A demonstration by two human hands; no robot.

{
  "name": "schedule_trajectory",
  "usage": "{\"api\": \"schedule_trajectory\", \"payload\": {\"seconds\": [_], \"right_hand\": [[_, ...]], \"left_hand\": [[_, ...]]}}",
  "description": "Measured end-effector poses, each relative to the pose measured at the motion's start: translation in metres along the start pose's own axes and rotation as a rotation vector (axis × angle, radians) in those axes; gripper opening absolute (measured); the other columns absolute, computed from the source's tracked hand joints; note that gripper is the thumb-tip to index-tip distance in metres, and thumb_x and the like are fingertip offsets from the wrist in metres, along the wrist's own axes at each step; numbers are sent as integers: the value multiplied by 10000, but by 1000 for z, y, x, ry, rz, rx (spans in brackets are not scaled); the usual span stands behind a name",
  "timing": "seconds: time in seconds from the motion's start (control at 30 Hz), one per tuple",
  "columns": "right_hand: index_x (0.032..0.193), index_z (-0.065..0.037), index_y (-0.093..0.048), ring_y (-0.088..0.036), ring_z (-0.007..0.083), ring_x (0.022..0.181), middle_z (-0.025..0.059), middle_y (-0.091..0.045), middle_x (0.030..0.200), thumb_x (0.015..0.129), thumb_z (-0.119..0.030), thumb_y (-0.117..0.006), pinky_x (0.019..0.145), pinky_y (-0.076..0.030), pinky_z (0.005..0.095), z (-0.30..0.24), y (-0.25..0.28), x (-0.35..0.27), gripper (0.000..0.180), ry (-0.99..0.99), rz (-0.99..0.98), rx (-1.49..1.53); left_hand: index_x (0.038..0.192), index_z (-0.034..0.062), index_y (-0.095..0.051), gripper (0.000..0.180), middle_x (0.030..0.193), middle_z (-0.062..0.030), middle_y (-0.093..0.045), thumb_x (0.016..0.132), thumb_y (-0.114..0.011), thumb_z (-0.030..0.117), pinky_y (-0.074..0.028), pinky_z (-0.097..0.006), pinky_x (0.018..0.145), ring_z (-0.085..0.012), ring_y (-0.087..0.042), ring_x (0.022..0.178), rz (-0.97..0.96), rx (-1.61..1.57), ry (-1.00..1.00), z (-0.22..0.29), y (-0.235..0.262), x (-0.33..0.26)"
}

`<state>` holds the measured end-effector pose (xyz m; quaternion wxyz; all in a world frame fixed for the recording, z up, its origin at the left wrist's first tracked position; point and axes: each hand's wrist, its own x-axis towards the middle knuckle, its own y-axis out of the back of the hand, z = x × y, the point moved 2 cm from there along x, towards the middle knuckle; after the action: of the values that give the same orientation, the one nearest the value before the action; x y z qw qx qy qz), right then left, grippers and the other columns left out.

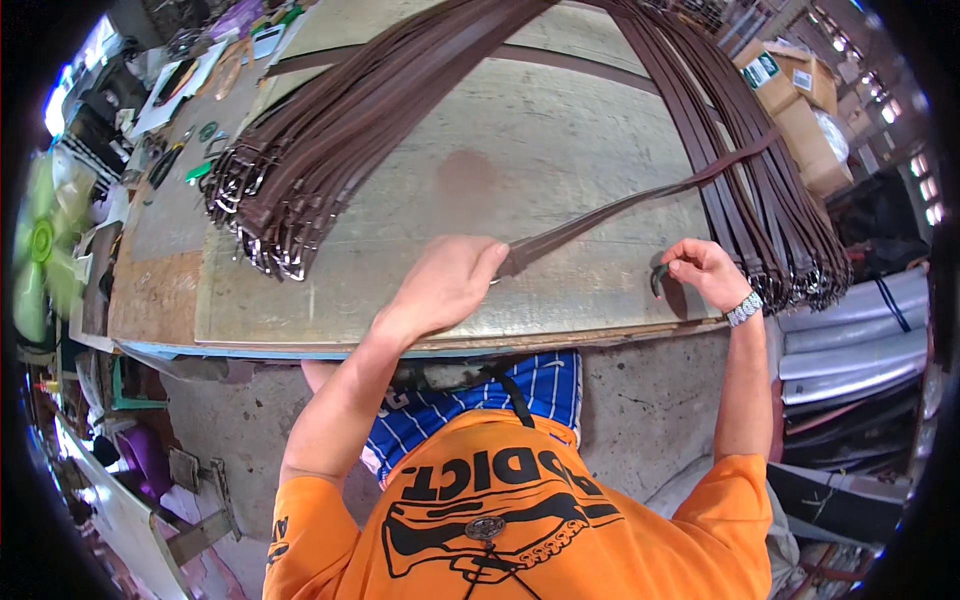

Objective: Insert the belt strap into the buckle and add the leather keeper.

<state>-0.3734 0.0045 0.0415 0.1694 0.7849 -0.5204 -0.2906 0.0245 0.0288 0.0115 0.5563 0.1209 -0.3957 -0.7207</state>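
My left hand (448, 283) grips the near end of a single dark brown leather belt (620, 208) that stretches away to the upper right across the worn wooden worktable (480, 170). My right hand (705, 270), wearing a metal wristwatch, pinches a small dark loop-shaped piece (660, 278) just above the table's near edge. A fanned pile of brown belts with metal buckles (300, 170) lies at the left. Another pile of belts (770, 220) runs down the right side, right beside my right hand.
Tools and papers (190, 100) clutter the far left of the bench. A green fan (45, 245) spins at the left edge. Cardboard boxes (800, 100) stand at the upper right, grey rolled material (850, 340) at the right. Concrete floor lies below the table edge.
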Motion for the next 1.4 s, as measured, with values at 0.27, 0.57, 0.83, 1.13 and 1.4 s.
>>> {"api": "schedule_trajectory", "payload": {"seconds": [0.27,0.57,0.83,1.13,1.4], "right_hand": [[1143,26,-674,-676,129,871,89,-733,942,1001,-142,-639,792,-551,301,-51,-26,-22,222,130,311,-277],[1213,-41,-512,-707,284,1083,160,-696,1159,1061,-249,-574,906,-590,408,-98,-127,-3,265,95,240,1134],[1311,-15,-427,-714,284,1047,187,-674,1187,1001,-50,-592,919,-598,403,-135,-112,-19,353,267,366,1090],[1273,21,-450,-697,211,1041,164,-700,1141,979,5,-543,899,-577,316,-146,-102,-27,308,375,415,1018],[1156,34,-556,-721,320,970,223,-707,1084,979,-59,-516,866,-597,433,-119,-9,30,204,320,322,1203]], "left_hand": [[983,2,-679,410,827,-81,-720,1108,-437,308,-460,-242,610,-72,-545,643,-271,-1040,423,-2,-9,0],[1079,4,-668,438,926,-100,-747,1105,-437,375,-526,-250,621,-129,-688,762,-434,-1118,272,43,-34,-1],[1077,-19,-717,369,952,-40,-719,1063,-574,321,-519,-270,759,-94,-622,826,-455,-930,156,60,-2,20],[1215,-23,-641,692,991,-120,-733,1098,-299,567,-543,-342,844,-191,-700,924,-412,-1017,239,104,-9,45],[1010,58,-565,312,721,-26,-621,1095,-510,352,-456,-252,554,-97,-578,596,-451,-965,177,125,-9,31]]}}
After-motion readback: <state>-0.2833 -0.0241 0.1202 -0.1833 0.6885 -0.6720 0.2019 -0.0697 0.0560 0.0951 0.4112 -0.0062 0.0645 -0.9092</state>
